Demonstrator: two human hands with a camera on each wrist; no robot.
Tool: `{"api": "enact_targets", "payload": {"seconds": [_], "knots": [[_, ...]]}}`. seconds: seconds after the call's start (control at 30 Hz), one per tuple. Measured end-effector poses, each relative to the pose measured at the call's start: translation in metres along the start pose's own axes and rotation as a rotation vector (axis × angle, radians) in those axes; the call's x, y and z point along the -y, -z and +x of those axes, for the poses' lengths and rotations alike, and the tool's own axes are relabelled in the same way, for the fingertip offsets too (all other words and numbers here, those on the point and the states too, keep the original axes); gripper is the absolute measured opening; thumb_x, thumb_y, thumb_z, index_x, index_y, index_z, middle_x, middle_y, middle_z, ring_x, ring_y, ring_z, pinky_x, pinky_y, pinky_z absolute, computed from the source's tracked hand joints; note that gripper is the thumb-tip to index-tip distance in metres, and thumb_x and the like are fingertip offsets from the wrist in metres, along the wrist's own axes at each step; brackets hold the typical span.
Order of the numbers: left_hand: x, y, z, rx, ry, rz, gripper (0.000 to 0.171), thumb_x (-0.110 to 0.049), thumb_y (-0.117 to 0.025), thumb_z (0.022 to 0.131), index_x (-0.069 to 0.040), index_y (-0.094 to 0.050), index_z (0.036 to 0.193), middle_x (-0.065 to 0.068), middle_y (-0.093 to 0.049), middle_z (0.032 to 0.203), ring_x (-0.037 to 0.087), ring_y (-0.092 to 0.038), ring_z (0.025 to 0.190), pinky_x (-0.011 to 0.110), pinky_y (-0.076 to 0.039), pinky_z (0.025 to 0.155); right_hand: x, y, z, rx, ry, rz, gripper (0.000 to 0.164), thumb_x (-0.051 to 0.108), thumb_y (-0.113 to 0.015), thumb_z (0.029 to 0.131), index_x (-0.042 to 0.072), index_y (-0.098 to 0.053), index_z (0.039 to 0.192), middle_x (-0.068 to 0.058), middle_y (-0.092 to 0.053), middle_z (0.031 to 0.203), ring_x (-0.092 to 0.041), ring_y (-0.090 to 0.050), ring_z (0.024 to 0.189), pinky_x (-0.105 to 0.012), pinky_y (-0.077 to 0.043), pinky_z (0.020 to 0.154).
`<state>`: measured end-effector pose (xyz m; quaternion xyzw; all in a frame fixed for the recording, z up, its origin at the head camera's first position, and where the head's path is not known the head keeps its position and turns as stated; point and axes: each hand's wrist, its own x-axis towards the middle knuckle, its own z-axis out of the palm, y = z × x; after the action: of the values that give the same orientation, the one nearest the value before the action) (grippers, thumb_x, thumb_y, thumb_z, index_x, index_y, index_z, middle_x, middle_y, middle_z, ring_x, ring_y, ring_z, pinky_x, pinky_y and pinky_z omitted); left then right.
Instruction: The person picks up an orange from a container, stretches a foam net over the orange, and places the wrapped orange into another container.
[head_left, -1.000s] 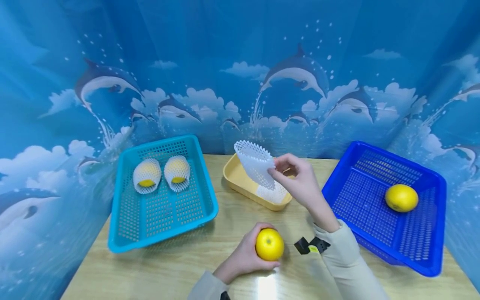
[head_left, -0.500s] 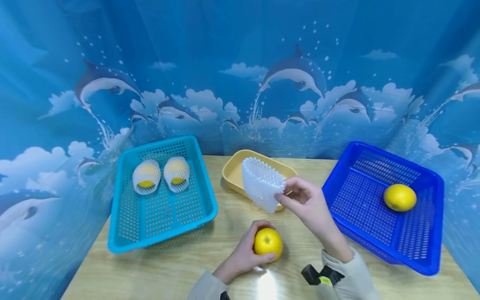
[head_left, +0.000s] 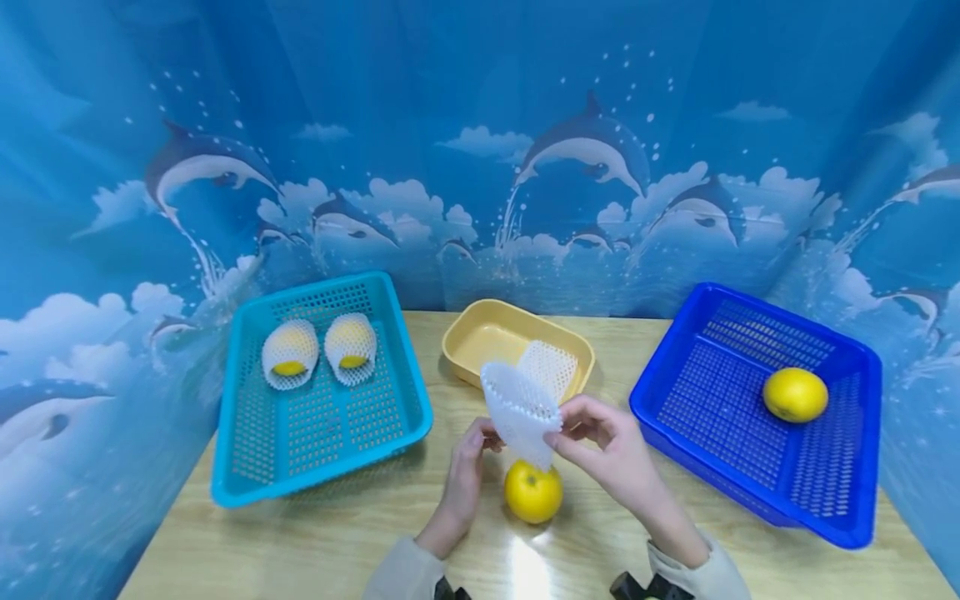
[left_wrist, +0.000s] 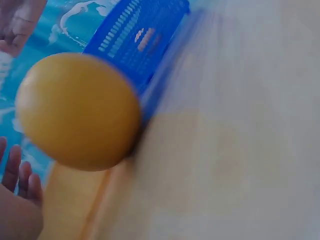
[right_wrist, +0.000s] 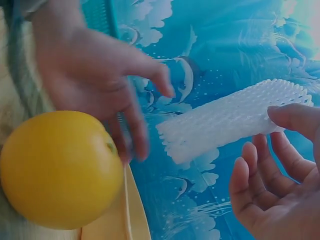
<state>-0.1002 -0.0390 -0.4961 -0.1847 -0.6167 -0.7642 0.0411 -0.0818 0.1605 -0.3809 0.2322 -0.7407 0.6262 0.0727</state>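
Note:
My right hand [head_left: 611, 454] pinches a white foam net sleeve [head_left: 517, 412] by its rim between thumb and fingers. The sleeve slants over a round yellow fruit [head_left: 533, 495], its lower end overlapping the fruit's top in the head view. On the table, the fruit stands free of both hands. Beside it to the left is my left hand [head_left: 461, 487], its fingers loosely extended toward the sleeve. In the right wrist view the left hand [right_wrist: 95, 70] has its thumb and fingers spread apart, with a gap to the sleeve [right_wrist: 230, 120].
A yellow tray [head_left: 471, 329] behind the hands holds another foam net [head_left: 549, 367]. To the left, a teal basket [head_left: 322, 475] contains two sleeved yellow fruits [head_left: 291, 350]. At right, a blue basket [head_left: 757, 504] holds one bare yellow fruit [head_left: 796, 395]. A dolphin-print curtain [head_left: 480, 167] hangs behind.
My right hand has brought the foam net sleeve down and nearer, from above the tray to over the fruit. My left hand has let go of the fruit and shifted left.

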Motion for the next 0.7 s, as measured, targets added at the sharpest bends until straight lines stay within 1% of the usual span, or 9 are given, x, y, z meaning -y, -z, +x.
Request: {"api": "enact_targets", "payload": {"seconds": [0.07, 0.13, 0.23, 0.3, 0.37, 0.47, 0.53, 0.63, 0.7], "knots": [[-0.011, 0.001, 0.006, 0.000, 0.060, -0.179, 0.038, -0.023, -0.028, 0.105, -0.005, -0.061, 0.099, 0.001, -0.059, 0.091, 0.019, -0.054, 0.082, 0.029, -0.048, 0.077, 0.000, -0.001, -0.003, 0.001, 0.005, -0.010, 0.012, 0.001, -0.074, 0.086, 0.002, -0.066, 0.096, -0.013, -0.068, 0.089, -0.015, -0.064, 0.078, -0.028, -0.056, 0.072], [-0.022, 0.001, 0.010, 0.001, 0.176, -0.365, 0.035, -0.024, -0.030, 0.105, -0.013, -0.061, 0.095, -0.003, -0.060, 0.086, 0.013, -0.053, 0.078, 0.025, -0.046, 0.073, 0.001, -0.001, -0.006, 0.008, 0.010, -0.023, 0.013, 0.001, -0.074, 0.086, 0.003, -0.067, 0.097, -0.012, -0.068, 0.089, -0.015, -0.063, 0.077, -0.028, -0.056, 0.071], [-0.036, 0.001, 0.012, 0.026, 0.340, -0.645, 0.036, -0.023, -0.028, 0.105, -0.018, -0.063, 0.098, -0.005, -0.062, 0.091, 0.010, -0.054, 0.084, 0.024, -0.046, 0.079, 0.004, -0.002, -0.009, 0.027, 0.025, -0.031, 0.016, -0.001, -0.074, 0.085, 0.006, -0.067, 0.097, -0.009, -0.068, 0.089, -0.015, -0.062, 0.075, -0.028, -0.055, 0.071], [-0.044, 0.001, 0.012, 0.042, 0.402, -0.793, 0.037, -0.021, -0.027, 0.104, -0.017, -0.063, 0.098, -0.005, -0.062, 0.093, 0.009, -0.055, 0.087, 0.023, -0.045, 0.083, 0.006, -0.004, -0.011, 0.050, 0.045, -0.027, 0.018, -0.004, -0.073, 0.084, 0.007, -0.067, 0.097, -0.008, -0.069, 0.089, -0.016, -0.062, 0.075, -0.029, -0.055, 0.071], [-0.050, 0.001, 0.010, 0.069, 0.428, -0.924, 0.037, -0.019, -0.026, 0.104, -0.015, -0.062, 0.098, -0.003, -0.060, 0.094, 0.010, -0.055, 0.089, 0.023, -0.044, 0.087, 0.007, -0.005, -0.012, 0.081, 0.063, -0.016, 0.020, -0.006, -0.073, 0.084, 0.007, -0.067, 0.098, -0.006, -0.070, 0.090, -0.016, -0.062, 0.077, -0.029, -0.055, 0.071], [-0.057, -0.001, 0.007, 0.116, 0.455, -1.048, 0.035, -0.020, -0.025, 0.103, -0.014, -0.060, 0.098, -0.003, -0.060, 0.095, 0.010, -0.055, 0.090, 0.023, -0.044, 0.089, 0.006, -0.006, -0.015, 0.149, 0.074, 0.024, 0.023, -0.009, -0.071, 0.083, 0.006, -0.067, 0.101, -0.005, -0.070, 0.095, -0.017, -0.063, 0.083, -0.030, -0.055, 0.074], [-0.060, -0.002, 0.005, 0.151, 0.472, -1.091, 0.034, -0.021, -0.025, 0.104, -0.013, -0.057, 0.103, -0.002, -0.061, 0.101, 0.011, -0.056, 0.095, 0.025, -0.043, 0.093, 0.005, -0.005, -0.016, 0.200, 0.055, 0.076, 0.026, -0.010, -0.069, 0.083, 0.004, -0.067, 0.104, -0.005, -0.069, 0.098, -0.017, -0.063, 0.088, -0.031, -0.055, 0.077], [-0.065, -0.003, 0.004, 0.198, 0.500, -1.127, 0.034, -0.024, -0.023, 0.104, -0.012, -0.055, 0.106, 0.000, -0.061, 0.106, 0.013, -0.055, 0.101, 0.028, -0.041, 0.098, 0.004, -0.003, -0.018, 0.286, 0.006, 0.203, 0.031, -0.012, -0.066, 0.083, 0.001, -0.065, 0.111, -0.006, -0.067, 0.104, -0.017, -0.063, 0.095, -0.031, -0.054, 0.082], [-0.068, -0.004, 0.004, 0.242, 0.498, -1.116, 0.036, -0.025, -0.021, 0.105, -0.013, -0.055, 0.104, -0.001, -0.061, 0.107, 0.014, -0.056, 0.103, 0.031, -0.042, 0.099, 0.003, -0.002, -0.019, 0.351, -0.007, 0.317, 0.033, -0.014, -0.063, 0.084, -0.003, -0.061, 0.115, -0.007, -0.066, 0.109, -0.017, -0.062, 0.099, -0.032, -0.055, 0.084]]}}
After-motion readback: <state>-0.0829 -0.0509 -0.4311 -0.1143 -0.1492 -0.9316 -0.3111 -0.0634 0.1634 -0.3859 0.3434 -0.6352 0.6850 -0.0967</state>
